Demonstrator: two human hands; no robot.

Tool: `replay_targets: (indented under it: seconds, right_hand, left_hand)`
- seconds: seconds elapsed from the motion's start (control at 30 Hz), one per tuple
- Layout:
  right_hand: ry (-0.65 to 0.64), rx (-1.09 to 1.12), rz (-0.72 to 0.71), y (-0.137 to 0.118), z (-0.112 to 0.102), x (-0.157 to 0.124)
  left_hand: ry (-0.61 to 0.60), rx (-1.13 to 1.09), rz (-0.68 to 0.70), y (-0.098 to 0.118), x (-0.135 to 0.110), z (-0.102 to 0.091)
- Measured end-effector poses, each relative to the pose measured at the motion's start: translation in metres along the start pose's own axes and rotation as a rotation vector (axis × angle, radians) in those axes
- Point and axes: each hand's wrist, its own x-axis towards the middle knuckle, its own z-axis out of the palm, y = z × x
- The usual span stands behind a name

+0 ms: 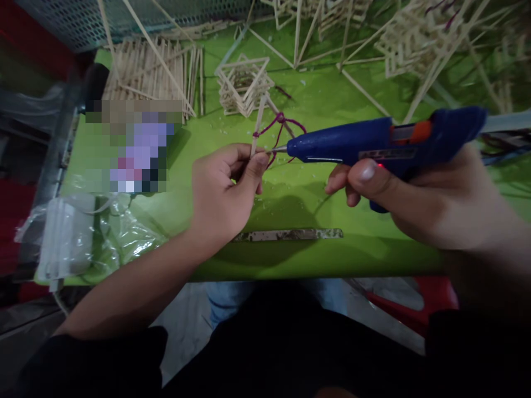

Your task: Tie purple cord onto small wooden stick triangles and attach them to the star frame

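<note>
My left hand (pixel 232 188) pinches a thin wooden stick (pixel 259 124) between thumb and fingers, over the middle of the green table. A dark pink cord (pixel 281 117) is tied to this stick and loops away to the right, behind the glue gun. In my right hand (pixel 431 193) is a blue hot glue gun (pixel 348 141), its orange part and a small red light showing. Its metal nozzle meets the stick at my left fingertips; whether glue is coming out is too small to tell. Just behind them stands a small stacked-stick piece (pixel 244 85).
A row of loose sticks (pixel 149 72) lies at the back left. Larger stick frames (pixel 418 44) stand at the back right. On the left are a pixelated item (pixel 141 149), clear plastic wrap and a white adapter (pixel 68 237). A worn flat strip (pixel 290 235) lies near the front edge.
</note>
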Motion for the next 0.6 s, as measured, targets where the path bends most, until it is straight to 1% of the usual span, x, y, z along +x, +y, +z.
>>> replay_targets:
  seconds: [0.1,0.3,0.47,0.6]
  right_hand:
    - [0.019,-0.119,-0.019,-0.0011,0.0019,0.0003]
    - [0.034,-0.187,-0.025,-0.0011,-0.0019,-0.0002]
    - [0.009,-0.238,-0.01,-0.0029,-0.0038,-0.0012]
    - [0.019,-0.225,-0.038,-0.0031,-0.0006,-0.0014]
  left_hand:
    - [-0.002,-0.01,0.018,-0.0007,-0.0005,-0.0005]
    - [0.029,-0.035,0.085,-0.0058,0.0005,-0.0002]
    - [0.051,-0.062,0.075,-0.0067,0.0029,-0.0003]
    - [0.051,-0.11,0.05,-0.007,0.0057,-0.0012]
